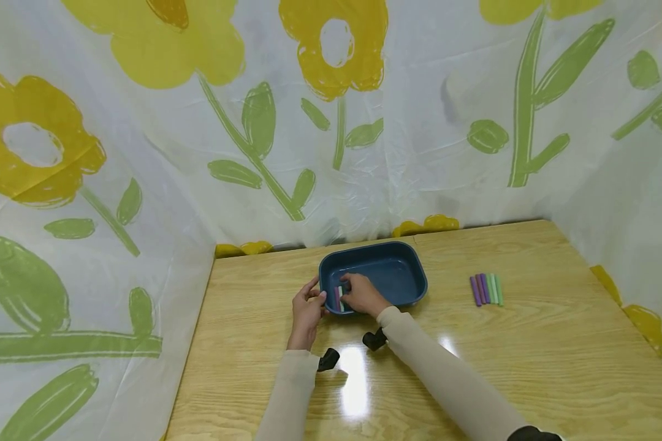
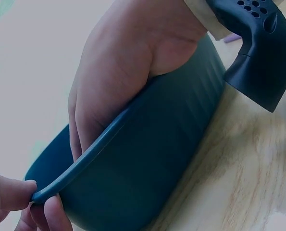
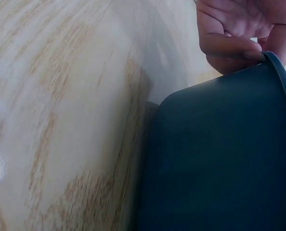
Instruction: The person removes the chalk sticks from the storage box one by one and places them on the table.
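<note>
A dark blue plastic basin (image 1: 388,250) with rounded corners stands on the wooden table. My left hand (image 1: 307,315) pinches its rim at the near left corner, thumb on one side and fingers on the other, as the left wrist view shows at the basin rim (image 2: 92,151). Inside the basin's left end lie a few chalk sticks (image 1: 337,299), purple and pale ones side by side. Over that end reaches my right hand (image 1: 366,296), fingers bent down beside the sticks. In the left wrist view the basin wall hides the right hand's (image 2: 118,72) fingertips, so any grip is unseen.
To the right of the basin, several purple and pale green chalk sticks (image 1: 486,290) lie in a row on the table (image 1: 529,355). A flower-printed sheet (image 1: 419,153) hangs behind and at both sides. Black wrist mounts (image 1: 328,359) stick out near the basin's front.
</note>
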